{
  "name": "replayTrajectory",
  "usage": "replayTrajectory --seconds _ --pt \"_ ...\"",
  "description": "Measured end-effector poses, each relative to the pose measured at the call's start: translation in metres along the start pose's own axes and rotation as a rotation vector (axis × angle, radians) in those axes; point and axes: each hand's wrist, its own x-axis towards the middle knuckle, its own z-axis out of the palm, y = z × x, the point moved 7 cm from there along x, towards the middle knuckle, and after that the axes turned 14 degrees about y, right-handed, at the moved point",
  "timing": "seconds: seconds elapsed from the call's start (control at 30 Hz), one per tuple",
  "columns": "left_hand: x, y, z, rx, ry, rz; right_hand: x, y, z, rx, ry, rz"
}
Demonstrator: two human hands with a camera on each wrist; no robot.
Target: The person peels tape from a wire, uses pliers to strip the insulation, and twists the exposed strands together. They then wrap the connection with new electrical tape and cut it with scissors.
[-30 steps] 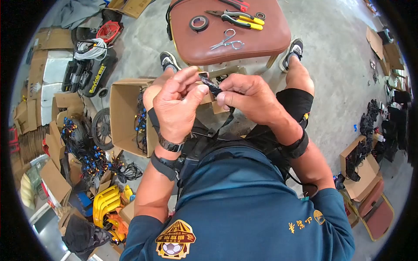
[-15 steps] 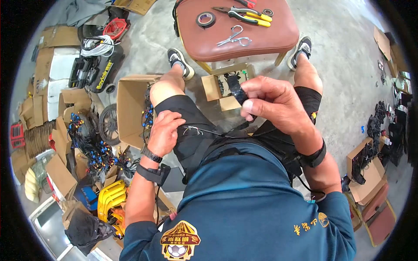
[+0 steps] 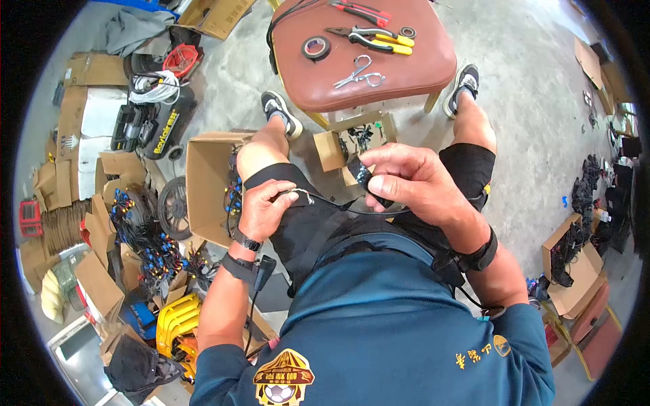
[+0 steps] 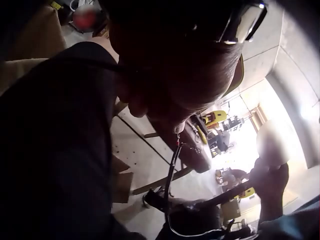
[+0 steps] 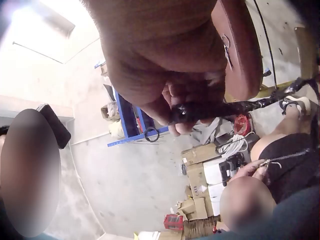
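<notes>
In the head view my left hand (image 3: 263, 213), over the left thigh, pinches a thin black cable (image 3: 332, 201) close to its end. Bare, frayed wire ends (image 3: 303, 194) stick out past the fingertips; a bit of red shows there in the left wrist view. My right hand (image 3: 423, 184), to the right and over the lap, holds a glossy black tape-wrapped piece (image 3: 359, 172) between thumb and fingers. The right wrist view shows the wrapped length (image 5: 240, 107) running out from that grip, knobbly along its surface. Part of it is hidden in the fingers.
A red-brown padded stool (image 3: 311, 81) ahead bears black tape (image 3: 316, 48), scissors (image 3: 362, 73), pliers (image 3: 372, 37) and a red cutter (image 3: 365, 11). Below it stands a small open carton (image 3: 330, 151) of black parts. A bigger cardboard box (image 3: 206, 183) with cables flanks the left knee.
The left hand has left the black taped piece, dropped to the left thigh and now pinches the cable's end. The right hand has moved lower, still holding the taped piece.
</notes>
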Motion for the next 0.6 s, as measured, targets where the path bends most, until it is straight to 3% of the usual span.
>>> replayTrajectory --seconds 0.2,0.3,0.4,0.6 --pt "0.010 0.072 -0.001 -0.105 0.141 0.100 -0.011 0.000 0.008 0.024 0.016 0.073" --pt "0.002 0.071 0.002 -0.224 0.212 -0.007 -0.012 0.007 0.010 0.005 0.001 0.077" --pt "0.001 0.073 0.001 -0.194 0.191 0.059 -0.012 0.015 0.010 0.015 -0.012 0.105" --pt "-0.005 0.066 -0.001 -0.235 0.133 -0.016 -0.003 0.034 0.025 0.067 -0.075 0.187"
